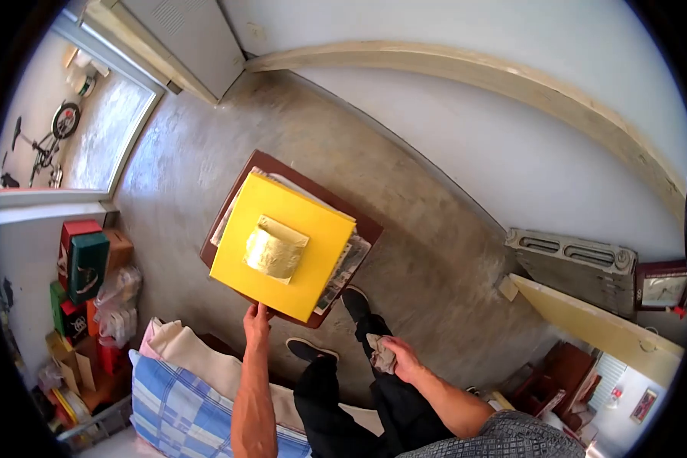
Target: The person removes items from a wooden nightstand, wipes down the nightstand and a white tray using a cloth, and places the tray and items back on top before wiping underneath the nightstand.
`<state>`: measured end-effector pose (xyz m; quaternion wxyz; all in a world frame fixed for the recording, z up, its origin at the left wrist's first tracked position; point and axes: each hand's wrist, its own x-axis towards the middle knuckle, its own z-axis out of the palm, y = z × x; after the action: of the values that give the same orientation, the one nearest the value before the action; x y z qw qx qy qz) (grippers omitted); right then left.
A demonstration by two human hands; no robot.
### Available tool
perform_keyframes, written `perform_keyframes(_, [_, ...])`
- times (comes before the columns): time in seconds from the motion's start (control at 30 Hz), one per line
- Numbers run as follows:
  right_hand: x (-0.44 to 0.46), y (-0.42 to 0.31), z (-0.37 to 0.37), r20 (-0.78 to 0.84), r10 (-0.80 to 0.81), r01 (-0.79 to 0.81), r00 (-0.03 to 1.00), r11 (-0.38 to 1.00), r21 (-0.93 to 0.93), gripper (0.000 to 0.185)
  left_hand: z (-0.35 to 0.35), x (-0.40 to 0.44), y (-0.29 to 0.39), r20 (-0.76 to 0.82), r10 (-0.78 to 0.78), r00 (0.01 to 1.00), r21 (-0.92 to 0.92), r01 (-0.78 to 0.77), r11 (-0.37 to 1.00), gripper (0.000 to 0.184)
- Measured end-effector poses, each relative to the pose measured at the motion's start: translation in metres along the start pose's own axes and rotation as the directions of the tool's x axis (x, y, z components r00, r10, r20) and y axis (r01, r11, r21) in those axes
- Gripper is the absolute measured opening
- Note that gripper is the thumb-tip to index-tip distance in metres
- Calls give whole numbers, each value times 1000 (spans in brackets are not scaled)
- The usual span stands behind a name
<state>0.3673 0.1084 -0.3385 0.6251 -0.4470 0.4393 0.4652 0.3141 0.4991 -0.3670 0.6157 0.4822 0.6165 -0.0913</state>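
A square yellow box (233, 259) with a curved, shiny gold piece (275, 250) on its top lies over newspapers (346, 269) on a dark brown stool or small table (369, 227). At the box's near edge is my left hand (256, 320), its fingertips at or touching the rim. Those fingers look extended, though partly hidden from this angle. My right hand (404, 362) is closed around a crumpled grey-brown cloth (381, 353), held over my right leg, apart from the box.
Bedding with a blue checked cover (183, 397) lies close on the left. Stacked boxes and bags (91, 267) stand by the left wall. An old radiator (572, 256) and a yellowish board (588, 313) are at right. Through the doorway is a bicycle (49, 145).
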Motion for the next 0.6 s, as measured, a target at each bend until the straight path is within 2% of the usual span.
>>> perform_keyframes(0.07, [-5,-5,-1,44,-7,6,999,1000,19,35,2,-3,11,-36,-116,993,-29,115,993,46])
perform_keyframes(0.13, [-17,-5,0,80,7,-10,997,999,38,37,-5,2,7,-30,-138,990,-14,137,990,43])
perform_keyframes(0.2, [-20,-14,0,101,-2,-6,995,997,81,44,-9,14,-4,131,-19,991,-215,47,975,39])
perform_keyframes(0.23, [-18,-15,-3,96,-20,14,995,998,65,46,-6,13,-7,131,33,991,-310,9,951,35])
perform_keyframes(0.27, [-15,-18,-4,94,-27,20,995,997,75,46,-3,16,-8,139,37,990,-302,7,953,35])
perform_keyframes(0.33, [-20,-20,-6,93,-59,50,994,994,98,47,0,13,-11,226,33,974,-511,89,855,32])
perform_keyframes(0.43, [-23,-20,-12,56,-89,82,994,990,117,44,2,12,-14,263,22,964,-599,145,788,32])
perform_keyframes(0.6, [-38,-5,-13,44,-102,95,994,985,143,40,-6,12,-10,258,17,966,-528,126,840,37])
